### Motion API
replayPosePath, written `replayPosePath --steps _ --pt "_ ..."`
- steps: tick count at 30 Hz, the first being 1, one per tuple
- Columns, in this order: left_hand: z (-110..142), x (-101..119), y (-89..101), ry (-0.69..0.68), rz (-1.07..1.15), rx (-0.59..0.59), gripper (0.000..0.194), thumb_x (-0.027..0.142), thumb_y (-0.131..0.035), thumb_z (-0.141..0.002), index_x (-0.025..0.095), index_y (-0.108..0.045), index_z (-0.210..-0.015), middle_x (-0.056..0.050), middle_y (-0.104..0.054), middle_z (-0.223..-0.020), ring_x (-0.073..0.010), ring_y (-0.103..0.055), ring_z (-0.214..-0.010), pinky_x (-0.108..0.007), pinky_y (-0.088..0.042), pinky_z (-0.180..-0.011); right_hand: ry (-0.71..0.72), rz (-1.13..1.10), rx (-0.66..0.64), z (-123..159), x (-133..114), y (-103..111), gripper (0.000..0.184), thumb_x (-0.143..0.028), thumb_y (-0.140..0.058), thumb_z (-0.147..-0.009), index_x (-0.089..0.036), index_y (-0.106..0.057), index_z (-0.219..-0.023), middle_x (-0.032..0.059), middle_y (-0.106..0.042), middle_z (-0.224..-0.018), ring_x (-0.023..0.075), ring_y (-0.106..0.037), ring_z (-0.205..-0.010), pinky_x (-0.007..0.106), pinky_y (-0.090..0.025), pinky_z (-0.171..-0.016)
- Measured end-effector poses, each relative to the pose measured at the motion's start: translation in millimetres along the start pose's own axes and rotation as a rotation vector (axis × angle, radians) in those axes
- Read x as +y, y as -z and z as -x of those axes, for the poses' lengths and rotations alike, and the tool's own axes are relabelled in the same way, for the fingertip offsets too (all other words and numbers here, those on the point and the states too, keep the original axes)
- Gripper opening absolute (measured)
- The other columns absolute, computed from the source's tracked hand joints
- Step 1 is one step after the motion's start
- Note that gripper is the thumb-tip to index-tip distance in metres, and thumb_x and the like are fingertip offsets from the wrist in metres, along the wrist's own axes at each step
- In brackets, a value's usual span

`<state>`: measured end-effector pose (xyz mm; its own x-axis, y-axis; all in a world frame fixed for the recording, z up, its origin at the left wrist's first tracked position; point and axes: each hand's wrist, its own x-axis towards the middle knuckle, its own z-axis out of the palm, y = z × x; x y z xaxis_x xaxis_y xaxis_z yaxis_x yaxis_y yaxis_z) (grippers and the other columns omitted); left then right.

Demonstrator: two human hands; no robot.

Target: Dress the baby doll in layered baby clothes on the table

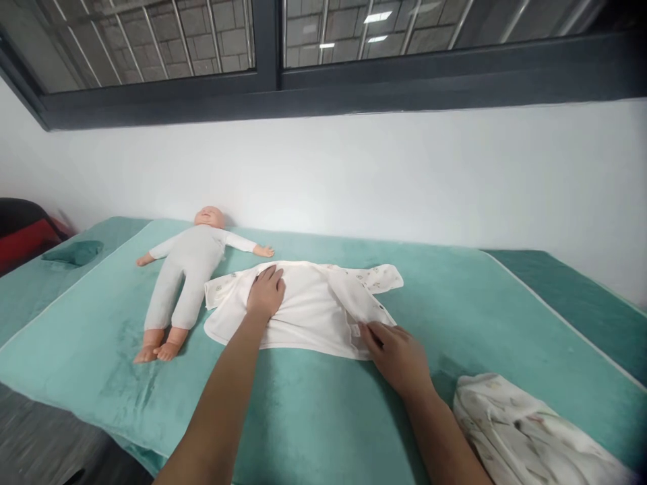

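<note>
A small white baby shirt (308, 306) lies spread open on the green bed cover, its patterned sleeves pointing out to both sides. My left hand (266, 291) rests flat on the inside of the shirt, left of its middle, with the fingers stretched out. At the lower right, my right hand (397, 351) pinches the edge of the shirt's right front panel between thumb and fingers, beside a small white label. A baby doll (195, 259) in a white bodysuit lies on its back to the left, arms out, one hand close to the shirt.
The green cover (323, 404) stretches over the bed up to a white wall (354, 175). A crumpled printed cloth (530, 431) lies at the lower right. At the far left are a small green cushion (73, 252) and a red and black object (25, 232). A dark-framed window (267, 94) is above.
</note>
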<state>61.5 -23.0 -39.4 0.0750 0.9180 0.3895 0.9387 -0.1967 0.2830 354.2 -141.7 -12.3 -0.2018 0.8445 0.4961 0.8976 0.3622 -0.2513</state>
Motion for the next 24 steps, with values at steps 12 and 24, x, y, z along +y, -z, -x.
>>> replayPosePath --steps 12,24 --pt "2.8 2.6 5.8 -0.013 0.004 0.03 0.038 0.024 -0.044 -0.099 0.021 -0.063 -0.131 -0.007 -0.059 -0.145 -0.0237 -0.051 -0.137 -0.043 -0.042 -0.116 0.053 -0.104 -0.309 -107.1 -94.3 -67.6 0.046 -0.028 -0.034 -0.105 -0.009 -0.052 -0.143 0.016 -0.048 -0.153 0.0275 -0.038 -0.146 0.046 -0.027 -0.121" --pt "20.9 1.6 28.7 -0.135 0.193 0.221 0.036 0.021 -0.036 -0.101 0.02 -0.064 -0.125 -0.009 -0.068 -0.13 -0.0198 -0.06 -0.125 -0.04 -0.046 -0.112 0.039 -0.014 -0.311 -94.1 -89.4 -97.6 0.06 -0.044 -0.027 -0.106 -0.01 -0.04 -0.153 0.0146 -0.031 -0.163 0.029 -0.025 -0.152 0.051 -0.018 -0.123"
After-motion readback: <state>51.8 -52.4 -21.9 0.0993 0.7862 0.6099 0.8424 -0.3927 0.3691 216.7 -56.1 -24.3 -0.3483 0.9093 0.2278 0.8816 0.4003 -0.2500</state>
